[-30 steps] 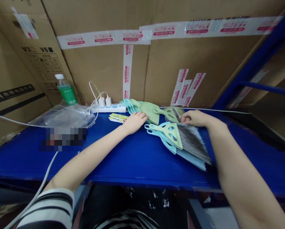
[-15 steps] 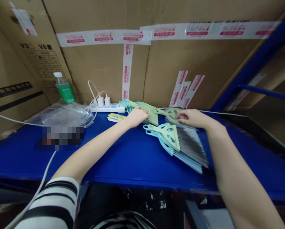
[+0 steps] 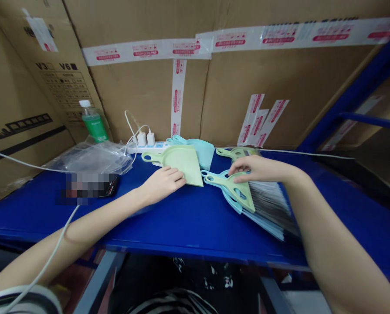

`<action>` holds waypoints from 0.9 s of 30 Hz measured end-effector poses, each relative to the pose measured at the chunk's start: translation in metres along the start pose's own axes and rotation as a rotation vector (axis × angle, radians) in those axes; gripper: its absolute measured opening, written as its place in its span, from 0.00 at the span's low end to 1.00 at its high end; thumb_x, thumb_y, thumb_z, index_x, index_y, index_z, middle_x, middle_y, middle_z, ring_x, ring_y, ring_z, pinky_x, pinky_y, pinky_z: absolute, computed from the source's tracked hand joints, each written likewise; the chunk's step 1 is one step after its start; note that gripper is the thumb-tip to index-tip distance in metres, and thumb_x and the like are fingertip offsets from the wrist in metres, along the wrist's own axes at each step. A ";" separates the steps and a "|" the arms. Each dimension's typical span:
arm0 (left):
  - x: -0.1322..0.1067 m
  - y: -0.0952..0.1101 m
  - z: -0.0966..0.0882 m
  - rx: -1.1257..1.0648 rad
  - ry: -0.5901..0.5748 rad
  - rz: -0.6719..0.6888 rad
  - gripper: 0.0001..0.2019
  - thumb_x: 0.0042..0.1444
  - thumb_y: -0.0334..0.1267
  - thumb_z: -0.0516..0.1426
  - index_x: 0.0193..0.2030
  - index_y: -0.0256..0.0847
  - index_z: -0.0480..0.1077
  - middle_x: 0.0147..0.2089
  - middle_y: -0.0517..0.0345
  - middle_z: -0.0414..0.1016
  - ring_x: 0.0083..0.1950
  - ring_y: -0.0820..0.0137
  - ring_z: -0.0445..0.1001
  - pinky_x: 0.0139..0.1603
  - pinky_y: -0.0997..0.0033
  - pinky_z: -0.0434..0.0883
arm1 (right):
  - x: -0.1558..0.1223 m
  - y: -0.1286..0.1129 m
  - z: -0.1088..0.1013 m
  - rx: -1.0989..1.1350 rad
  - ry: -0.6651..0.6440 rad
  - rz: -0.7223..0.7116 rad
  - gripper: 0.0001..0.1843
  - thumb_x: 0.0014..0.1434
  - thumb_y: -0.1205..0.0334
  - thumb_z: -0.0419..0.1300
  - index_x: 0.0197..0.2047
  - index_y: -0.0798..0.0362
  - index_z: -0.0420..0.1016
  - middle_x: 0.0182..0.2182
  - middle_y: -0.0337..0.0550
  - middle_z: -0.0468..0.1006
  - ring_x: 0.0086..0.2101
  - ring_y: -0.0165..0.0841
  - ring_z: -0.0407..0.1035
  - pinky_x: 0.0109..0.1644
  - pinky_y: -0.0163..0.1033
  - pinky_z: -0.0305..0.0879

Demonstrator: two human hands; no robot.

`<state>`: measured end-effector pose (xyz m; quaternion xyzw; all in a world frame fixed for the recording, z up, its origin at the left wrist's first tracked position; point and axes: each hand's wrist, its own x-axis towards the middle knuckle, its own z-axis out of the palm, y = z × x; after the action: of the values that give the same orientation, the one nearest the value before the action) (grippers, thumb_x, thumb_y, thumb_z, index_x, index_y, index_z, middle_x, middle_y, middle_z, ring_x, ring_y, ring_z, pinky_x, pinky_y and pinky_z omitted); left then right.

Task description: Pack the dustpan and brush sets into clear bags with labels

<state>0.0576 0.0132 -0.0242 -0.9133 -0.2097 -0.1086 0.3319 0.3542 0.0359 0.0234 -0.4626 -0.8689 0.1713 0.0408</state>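
Note:
A pale green dustpan (image 3: 181,159) lies tilted to the left on the blue table, and my left hand (image 3: 165,183) has its near edge between the fingers. Behind it rests a light blue dustpan (image 3: 205,152), partly covered. On the right, a pale green hand brush (image 3: 243,192) with grey bristles lies on top of a light blue hand brush (image 3: 235,205). My right hand (image 3: 255,168) is over the green brush's upper end, thumb and fingers apart, fingertips at or just above it. Another green handle (image 3: 225,152) shows behind that hand, its far part in clear wrapping.
At the back stands a white power strip (image 3: 149,147) with two chargers. Clear plastic bags (image 3: 93,159), a green-labelled bottle (image 3: 96,126) and a blurred-out dark object (image 3: 108,187) sit on the left. Cardboard (image 3: 142,91) walls the back; a blue frame post (image 3: 354,83) rises at right.
The green dustpan has come left and nearer with my left hand, uncovering the light blue one. My right hand has moved from the wrapped item at the back to above the green brush.

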 end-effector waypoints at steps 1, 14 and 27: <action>-0.007 0.002 -0.002 0.011 0.020 0.017 0.13 0.63 0.24 0.46 0.38 0.35 0.71 0.31 0.55 0.72 0.32 0.70 0.70 0.33 0.70 0.64 | 0.000 0.000 0.001 -0.009 -0.006 -0.019 0.14 0.51 0.53 0.58 0.35 0.50 0.79 0.35 0.46 0.80 0.36 0.40 0.72 0.38 0.42 0.67; -0.045 0.008 -0.017 -0.115 0.146 0.136 0.12 0.65 0.26 0.46 0.40 0.36 0.70 0.30 0.58 0.72 0.31 0.73 0.68 0.34 0.72 0.65 | 0.007 -0.004 0.001 -0.059 0.118 -0.114 0.12 0.56 0.55 0.52 0.35 0.49 0.76 0.36 0.46 0.77 0.36 0.39 0.71 0.40 0.42 0.65; -0.046 0.033 -0.021 -0.293 0.236 0.219 0.10 0.63 0.26 0.49 0.37 0.36 0.72 0.26 0.61 0.70 0.28 0.74 0.69 0.30 0.74 0.67 | 0.033 -0.074 0.008 -0.197 0.116 -0.340 0.17 0.61 0.66 0.45 0.36 0.52 0.76 0.35 0.46 0.75 0.34 0.34 0.70 0.40 0.39 0.64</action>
<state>0.0304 -0.0381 -0.0425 -0.9501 -0.0508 -0.2072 0.2277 0.2747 0.0230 0.0376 -0.3202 -0.9432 0.0494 0.0738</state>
